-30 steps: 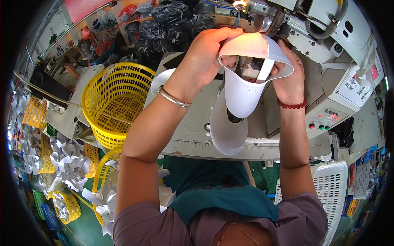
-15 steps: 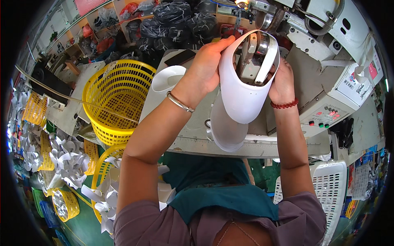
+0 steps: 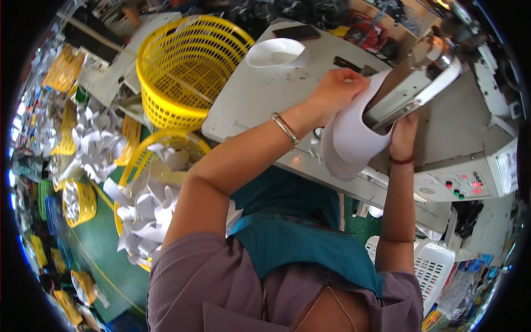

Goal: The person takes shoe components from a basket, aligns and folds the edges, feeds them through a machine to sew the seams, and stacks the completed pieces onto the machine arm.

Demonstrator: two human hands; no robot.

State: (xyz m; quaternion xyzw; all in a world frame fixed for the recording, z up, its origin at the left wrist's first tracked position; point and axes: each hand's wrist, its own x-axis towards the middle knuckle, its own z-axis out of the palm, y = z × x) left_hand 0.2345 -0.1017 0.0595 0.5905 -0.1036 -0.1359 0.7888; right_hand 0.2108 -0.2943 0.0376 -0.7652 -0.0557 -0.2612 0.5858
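Observation:
A white shoe upper (image 3: pixel 357 130) is fitted around the metal arm (image 3: pixel 406 91) of a machine, its opening toward the machine and its rounded end toward me. My left hand (image 3: pixel 334 97) is at the upper's far left rim, fingers curled and closed at the edge. My right hand (image 3: pixel 404 135) holds the right side of the upper close under the metal arm; its fingers are partly hidden behind the upper and the arm. A second white upper (image 3: pixel 277 53) stands on the worktable (image 3: pixel 265 91), apart from both hands.
A yellow basket (image 3: pixel 171 110) stands left of the table. Nearer me, another yellow basket (image 3: pixel 123 182) holds several white pieces (image 3: pixel 152 207). A dark phone (image 3: pixel 297 33) lies at the table's far edge. The machine's control box (image 3: pixel 462 182) is at right, above a white crate (image 3: pixel 434 265).
My view has swung, so the table and baskets appear shifted and tilted. My left hand's fingers have curled at the rim, where they lay along the upper's side before. The upper stays around the metal arm.

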